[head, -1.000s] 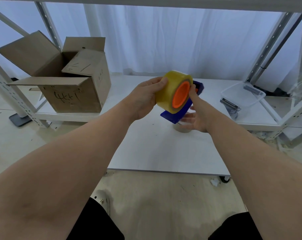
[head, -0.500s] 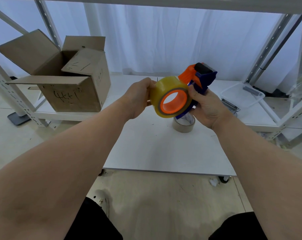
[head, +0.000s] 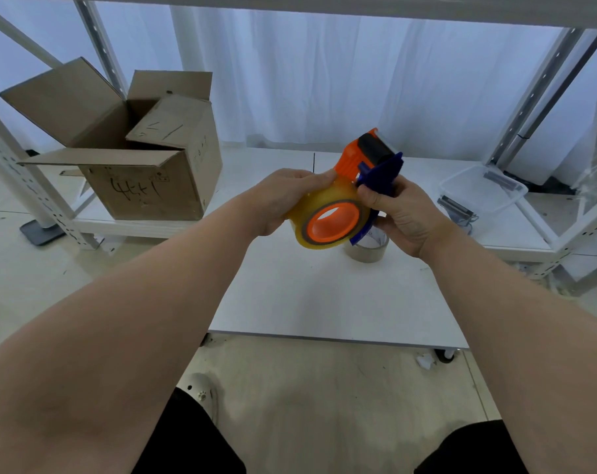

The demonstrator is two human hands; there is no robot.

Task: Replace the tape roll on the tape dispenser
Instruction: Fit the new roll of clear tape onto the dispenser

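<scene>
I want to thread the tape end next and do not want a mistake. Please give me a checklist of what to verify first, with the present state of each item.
1. New tape roll sits on the orange hub of the dispenser: ok.
2. Roll pushed fully home on the hub: cannot tell.
3. Right hand has a firm grip on the dispenser: ok.
4. Left hand steadies the roll: ok.
5. Free tape end found: cannot tell.
6. Old roll lies on the table, apart from the dispenser: ok.

Single head-worn wide-angle view, facing forward and down, close over the white table (head: pixel 324 295), shelving behind
</scene>
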